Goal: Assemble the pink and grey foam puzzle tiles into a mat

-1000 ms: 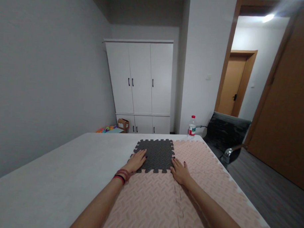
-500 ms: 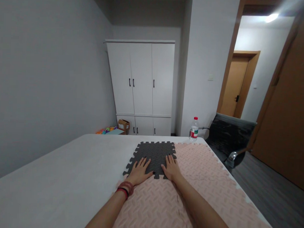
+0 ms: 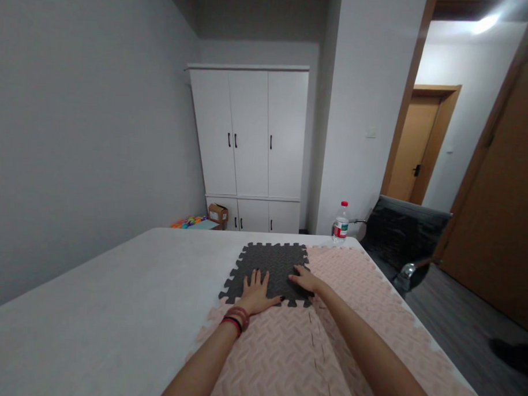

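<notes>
My left hand [image 3: 256, 296] lies, grip apart, on the black foam puzzle tile [image 3: 273, 262] toward the far edge of the desk [image 3: 113, 297]; I can't tell the grip of my right hand [image 3: 308, 280], at the tile's right edge.

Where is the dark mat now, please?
In the head view, the dark mat lies below centre, under the left hand, with pink mats to its right and near side.

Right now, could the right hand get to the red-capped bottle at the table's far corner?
Probably yes, with a forward stretch: the bottle stands upright beyond the pink mats, and nothing visible blocks the way from the right hand at the dark mat.
</notes>
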Tool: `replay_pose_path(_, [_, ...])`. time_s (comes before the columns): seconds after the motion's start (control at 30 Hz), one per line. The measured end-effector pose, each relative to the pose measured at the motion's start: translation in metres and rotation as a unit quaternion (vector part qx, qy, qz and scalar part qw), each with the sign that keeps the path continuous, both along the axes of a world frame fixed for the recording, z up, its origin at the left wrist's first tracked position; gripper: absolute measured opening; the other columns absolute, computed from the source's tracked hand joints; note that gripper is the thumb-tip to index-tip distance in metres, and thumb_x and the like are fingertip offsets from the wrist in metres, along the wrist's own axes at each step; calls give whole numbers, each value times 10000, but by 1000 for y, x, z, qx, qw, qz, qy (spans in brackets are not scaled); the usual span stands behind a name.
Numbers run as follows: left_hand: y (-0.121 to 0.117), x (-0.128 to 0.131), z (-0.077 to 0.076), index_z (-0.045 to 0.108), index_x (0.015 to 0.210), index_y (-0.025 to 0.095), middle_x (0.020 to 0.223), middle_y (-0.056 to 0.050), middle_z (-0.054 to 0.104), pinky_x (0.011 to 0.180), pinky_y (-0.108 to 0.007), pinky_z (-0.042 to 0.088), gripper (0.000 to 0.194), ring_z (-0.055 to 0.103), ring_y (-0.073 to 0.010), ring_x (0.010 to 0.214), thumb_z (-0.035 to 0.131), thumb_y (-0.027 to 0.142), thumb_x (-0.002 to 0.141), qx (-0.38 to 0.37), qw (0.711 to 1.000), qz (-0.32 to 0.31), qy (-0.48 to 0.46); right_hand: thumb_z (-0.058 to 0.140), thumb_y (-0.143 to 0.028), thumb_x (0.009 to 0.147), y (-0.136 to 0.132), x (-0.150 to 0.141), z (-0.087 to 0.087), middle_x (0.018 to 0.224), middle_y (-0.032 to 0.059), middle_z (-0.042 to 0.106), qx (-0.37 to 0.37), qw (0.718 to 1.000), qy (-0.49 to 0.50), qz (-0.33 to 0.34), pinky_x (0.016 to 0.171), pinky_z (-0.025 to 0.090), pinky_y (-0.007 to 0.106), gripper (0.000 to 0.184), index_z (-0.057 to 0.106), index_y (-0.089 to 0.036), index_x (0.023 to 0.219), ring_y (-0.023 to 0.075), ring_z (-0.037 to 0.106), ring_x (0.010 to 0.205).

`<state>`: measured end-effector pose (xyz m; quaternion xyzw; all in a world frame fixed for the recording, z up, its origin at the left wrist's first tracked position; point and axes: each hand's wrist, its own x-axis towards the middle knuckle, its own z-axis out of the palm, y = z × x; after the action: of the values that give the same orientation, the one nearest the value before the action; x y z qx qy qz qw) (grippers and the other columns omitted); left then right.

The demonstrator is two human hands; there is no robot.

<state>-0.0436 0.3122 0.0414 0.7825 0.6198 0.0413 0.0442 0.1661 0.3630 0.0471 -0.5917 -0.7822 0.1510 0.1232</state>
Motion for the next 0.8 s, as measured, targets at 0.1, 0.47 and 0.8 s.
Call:
replay_pose_path(0.1, [2,-4,-2,162,1435,99,1487,-243,128,1056,-585,30,1101,28,-381,1373,284,838,629,-3,1000,-3,-1,342,-360,887,18,12,7,1420,110,371,29,1000,-9,-4,1058,219,268,551,354,-89,1367,155,299,1313])
replay_pose_path(0.47, [7,-7,-2,145,1441,137,1493,-232,89,1058,-579,10,1099,-19,-360,1375,305,843,614,-13,1000,-13,-3,189,-484,895,34,18,-33,1487,109,215,52,994,-63,-69,1098,57,419,660,187,-98,1431,191,132,1373])
replay_pose_path(0.8, [4,-7,4,102,1444,128,1491,-242,58,1056,-573,3,1103,-46,-358,1372,320,831,624,-34,999,-18,-5,338,-498,855,47,23,-8,1460,114,294,74,993,-82,-36,1064,168,431,640,305,-154,1394,232,247,1331])
